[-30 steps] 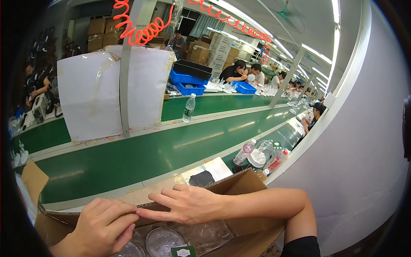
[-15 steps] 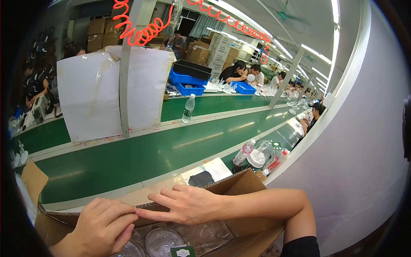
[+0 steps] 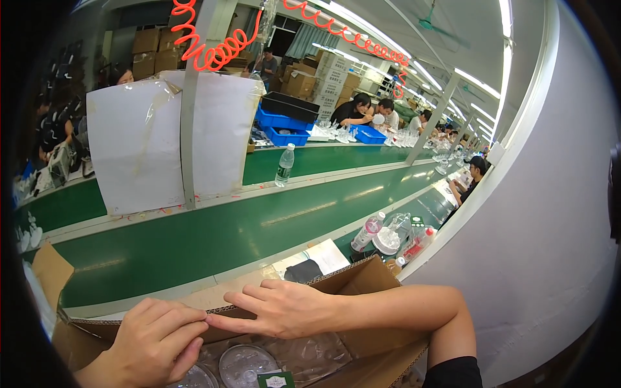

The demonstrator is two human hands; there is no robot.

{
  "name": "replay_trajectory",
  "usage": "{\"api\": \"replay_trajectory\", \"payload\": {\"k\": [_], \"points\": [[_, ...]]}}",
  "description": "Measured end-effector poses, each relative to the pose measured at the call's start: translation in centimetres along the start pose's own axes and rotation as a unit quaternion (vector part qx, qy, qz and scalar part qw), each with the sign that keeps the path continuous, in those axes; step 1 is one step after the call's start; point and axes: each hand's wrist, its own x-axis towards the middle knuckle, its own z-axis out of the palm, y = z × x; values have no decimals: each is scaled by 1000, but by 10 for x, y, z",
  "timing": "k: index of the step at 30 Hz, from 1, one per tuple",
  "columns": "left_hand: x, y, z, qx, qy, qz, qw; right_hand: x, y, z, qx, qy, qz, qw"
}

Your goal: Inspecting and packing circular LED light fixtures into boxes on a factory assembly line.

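Holds the left hand (image 3: 155,339) low at the left, back upward, with bent fingers (image 3: 171,326) bunched close and the thumb (image 3: 188,354) beneath them. Reaches across from the right with the right arm (image 3: 394,310), sharply bent at the elbow (image 3: 460,301) and nearly level along the forearm. Shows the back of the right hand (image 3: 278,312), with parted fingers and the lowest digit stretched leftward. Brings that tip together with the left fingertips, touching or almost so. Hides both palms.
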Motion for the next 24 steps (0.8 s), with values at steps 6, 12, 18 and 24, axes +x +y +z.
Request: {"api": "replay_trajectory", "payload": {"k": [6, 12, 18, 24], "points": [[0, 0, -1, -4, -2, -4, 1000, 0, 0, 2, 0, -5, 1, 1000], [-1, 0, -1, -4, -2, -6, 1000, 0, 0, 1, -5, -7, 0, 1000], [1, 1, -1, -3, -4, -4, 1000, -1, 1, 2, -6, 2, -2, 1000], [2, 1, -1, -2, -8, -6, 1000, -2, 2, 2, 2, 7, 3, 1000]]}}
